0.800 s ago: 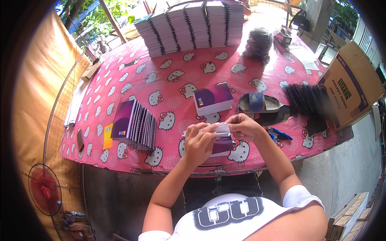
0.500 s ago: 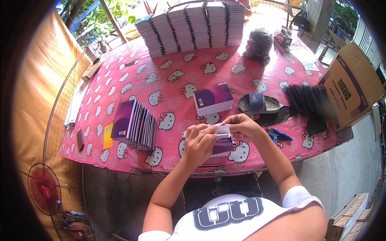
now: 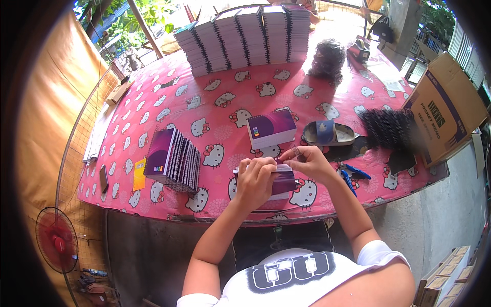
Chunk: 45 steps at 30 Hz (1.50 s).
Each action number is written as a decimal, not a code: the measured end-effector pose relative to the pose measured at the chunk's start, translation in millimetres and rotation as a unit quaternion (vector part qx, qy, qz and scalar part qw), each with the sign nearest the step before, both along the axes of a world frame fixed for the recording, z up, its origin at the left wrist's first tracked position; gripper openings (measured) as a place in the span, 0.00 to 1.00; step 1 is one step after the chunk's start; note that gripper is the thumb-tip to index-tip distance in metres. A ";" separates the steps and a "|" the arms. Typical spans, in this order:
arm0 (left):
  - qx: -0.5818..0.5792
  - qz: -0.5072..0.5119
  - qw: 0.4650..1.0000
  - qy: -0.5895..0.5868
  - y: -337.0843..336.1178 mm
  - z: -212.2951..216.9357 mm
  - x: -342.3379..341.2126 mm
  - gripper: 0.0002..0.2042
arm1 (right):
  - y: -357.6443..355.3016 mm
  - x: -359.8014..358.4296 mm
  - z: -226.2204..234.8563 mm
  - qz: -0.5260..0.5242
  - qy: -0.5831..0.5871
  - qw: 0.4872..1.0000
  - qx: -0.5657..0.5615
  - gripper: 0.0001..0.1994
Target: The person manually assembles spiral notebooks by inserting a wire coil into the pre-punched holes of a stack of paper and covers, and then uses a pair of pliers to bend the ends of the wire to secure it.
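Now, raised white paper leaf between hands largely drops from view; more of purple-covered, rectangular white-paper pad (image 3: 284, 180) shows. Right hand (image 3: 306, 159): thumb and forefinger nearly together at pad's far edge; item between too small to tell. Left hand (image 3: 257, 178): bent fingers clasp pad's left end. Pad location: table's near edge; second purple rectangular paper pad (image 3: 271, 128) at 12 o'clock, blue-handled metal pliers (image 3: 358, 171) at 3 o'clock. Judgement: handling stays at far edge, leaf lowered.

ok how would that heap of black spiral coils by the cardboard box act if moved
The heap of black spiral coils would probably feel light for its size, being mostly open loops. It might roll apart, being round pieces; crowded loops could snag.
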<state>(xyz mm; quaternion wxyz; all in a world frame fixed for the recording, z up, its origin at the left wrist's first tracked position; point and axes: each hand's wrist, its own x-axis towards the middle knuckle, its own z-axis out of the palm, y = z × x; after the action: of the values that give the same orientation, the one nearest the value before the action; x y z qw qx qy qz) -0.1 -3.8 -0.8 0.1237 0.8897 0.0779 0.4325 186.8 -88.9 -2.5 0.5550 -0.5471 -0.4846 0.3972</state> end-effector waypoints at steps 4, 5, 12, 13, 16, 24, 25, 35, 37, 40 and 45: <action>-0.074 0.008 0.996 0.039 1.0 9.5 6.6 0.18 | 6.9 0.6 -11.9 -0.057 -0.142 0.988 0.022 0.09; -0.104 0.009 0.992 0.064 2.8 11.3 8.0 0.19 | 8.0 0.9 -18.2 -0.079 -0.173 0.981 0.044 0.10; -0.082 0.000 0.997 0.002 -11.0 81.9 -11.4 0.13 | 2.1 3.0 -8.0 -0.080 -0.296 0.952 -0.009 0.16; -0.052 -0.002 0.999 -0.002 -13.5 85.8 -12.9 0.13 | 0.3 3.7 -8.1 -0.117 -0.279 0.953 -0.005 0.16; -0.031 -0.007 0.999 0.027 -12.6 56.8 -11.0 0.13 | -9.7 9.7 -6.2 -0.190 -0.143 0.971 0.014 0.16; -0.089 0.042 0.995 0.016 -22.7 41.3 -13.2 0.18 | -65.9 5.2 15.6 -0.095 -0.094 0.988 0.075 0.09; -0.094 0.043 0.995 0.011 -20.8 41.1 -13.4 0.17 | -64.2 -0.1 21.7 -0.098 -0.124 0.984 0.076 0.10; -0.002 0.236 0.972 0.016 -33.7 39.4 -7.9 0.09 | -55.1 17.4 40.9 0.124 0.074 0.989 -0.026 0.27; -0.018 0.254 0.967 0.003 -36.5 36.6 -5.2 0.09 | -59.2 14.7 38.8 0.227 0.069 0.968 -0.084 0.41; -0.081 0.207 0.975 -0.029 -29.8 24.5 -6.5 0.10 | -60.8 -25.6 30.4 0.258 0.091 0.959 -0.080 0.43; -0.102 0.176 0.979 -0.029 -31.7 32.9 -4.6 0.10 | -46.0 1.0 38.5 0.029 -0.002 0.999 0.033 0.22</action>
<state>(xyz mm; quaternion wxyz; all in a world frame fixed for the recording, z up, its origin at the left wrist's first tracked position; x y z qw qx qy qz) -4.7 -35.5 32.2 0.1380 0.8319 0.2733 0.4628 187.8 -134.9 36.1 0.5598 -0.5151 -0.5140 0.3963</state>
